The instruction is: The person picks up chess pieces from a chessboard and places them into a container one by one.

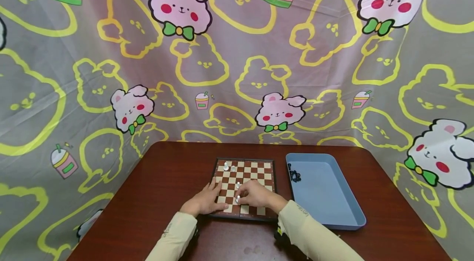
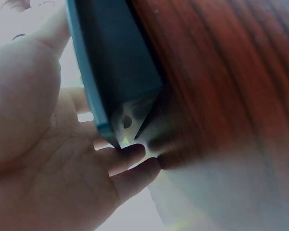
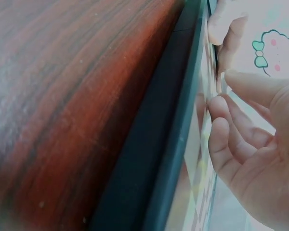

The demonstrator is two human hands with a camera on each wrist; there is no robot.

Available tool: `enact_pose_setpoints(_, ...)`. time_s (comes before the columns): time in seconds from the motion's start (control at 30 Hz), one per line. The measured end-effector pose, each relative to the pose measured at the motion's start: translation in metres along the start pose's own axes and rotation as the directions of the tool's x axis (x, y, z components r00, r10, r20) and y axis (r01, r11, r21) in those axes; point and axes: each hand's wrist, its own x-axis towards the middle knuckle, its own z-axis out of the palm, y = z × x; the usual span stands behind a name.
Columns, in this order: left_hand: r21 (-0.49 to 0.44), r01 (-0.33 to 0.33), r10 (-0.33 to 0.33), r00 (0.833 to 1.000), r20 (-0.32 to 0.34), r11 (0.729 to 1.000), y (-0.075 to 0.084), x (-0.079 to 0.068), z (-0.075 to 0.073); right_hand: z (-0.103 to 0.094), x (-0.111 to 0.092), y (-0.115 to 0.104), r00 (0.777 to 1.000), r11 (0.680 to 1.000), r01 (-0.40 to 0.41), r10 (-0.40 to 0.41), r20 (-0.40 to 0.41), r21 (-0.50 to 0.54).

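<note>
A brown-and-cream chessboard (image 1: 247, 210) with a dark rim lies on the table. My left hand (image 1: 205, 200) rests at its near left corner, fingers and thumb spread; in the left wrist view the hand (image 2: 53, 144) is beside the board's dark side (image 2: 120, 57). Over the near middle squares, my right hand (image 1: 255, 194) pinches a white chess piece (image 1: 238, 199) between thumb and fingers. In the right wrist view only a sliver of that piece (image 3: 224, 83) shows. Another white piece (image 1: 238, 185) stands just beyond these fingers. Two more white pieces (image 1: 226, 166) are near the far left corner.
To the right of the board sits a blue-grey tray (image 1: 322, 187), with several black chess pieces (image 1: 295, 176) at its left side. The dark wooden table (image 1: 166, 170) meets a patterned cloth (image 1: 237, 121) hanging behind and at both sides.
</note>
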Motion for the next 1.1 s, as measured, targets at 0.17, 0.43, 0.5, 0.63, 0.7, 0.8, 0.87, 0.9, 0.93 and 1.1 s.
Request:
enact_pose_setpoints(0.17,0.001,-0.002,0.002,1.000,-0.005,1.000,-0.001,0.001,0.001,-0.008,-0.005,-0.001,0.999,0.999,-0.032,0.031,0.016,0.032)
enact_pose_setpoints(0.43,-0.012,-0.010,0.010,1.000,-0.012,1.000,-0.002,0.000,0.000,-0.024,-0.011,0.000,0.998,0.998,-0.058,0.058,-0.001,0.006)
enact_pose_setpoints(0.5,-0.014,-0.011,0.011,1.000,-0.011,1.000,-0.001,-0.001,0.000,-0.027,-0.012,0.002,0.997,0.997,-0.078,0.078,-0.005,0.005)
enact_pose_setpoints(0.63,-0.008,-0.017,0.017,1.000,-0.012,1.000,-0.001,0.000,0.000,-0.034,-0.016,0.006,0.995,0.995,-0.103,0.103,-0.018,-0.008)
enact_pose_setpoints(0.7,-0.008,-0.018,0.018,1.000,-0.011,1.000,0.000,0.000,0.001,-0.038,-0.017,0.009,0.994,0.994,-0.105,0.104,-0.029,-0.024)
enact_pose_setpoints(0.8,-0.015,-0.017,0.017,1.000,-0.007,1.000,0.000,-0.001,0.001,-0.043,-0.020,0.012,0.993,0.993,-0.109,0.107,-0.047,-0.038)
enact_pose_setpoints(0.87,-0.019,-0.015,0.015,1.000,-0.004,1.000,0.000,-0.001,0.001,-0.047,-0.023,0.014,0.992,0.993,-0.113,0.111,-0.058,-0.036)
enact_pose_setpoints(0.9,-0.019,-0.015,0.015,1.000,-0.001,1.000,0.000,-0.001,0.001,-0.049,-0.024,0.015,0.991,0.992,-0.121,0.119,-0.061,-0.031)
enact_pose_setpoints(0.93,-0.018,-0.015,0.015,1.000,-0.001,1.000,0.000,-0.001,0.001,-0.051,-0.025,0.016,0.990,0.992,-0.125,0.123,-0.067,-0.032)
enact_pose_setpoints(1.1,-0.018,-0.012,0.012,1.000,0.001,1.000,0.001,-0.002,0.000,-0.060,-0.033,0.023,0.985,0.987,-0.155,0.152,-0.081,-0.032)
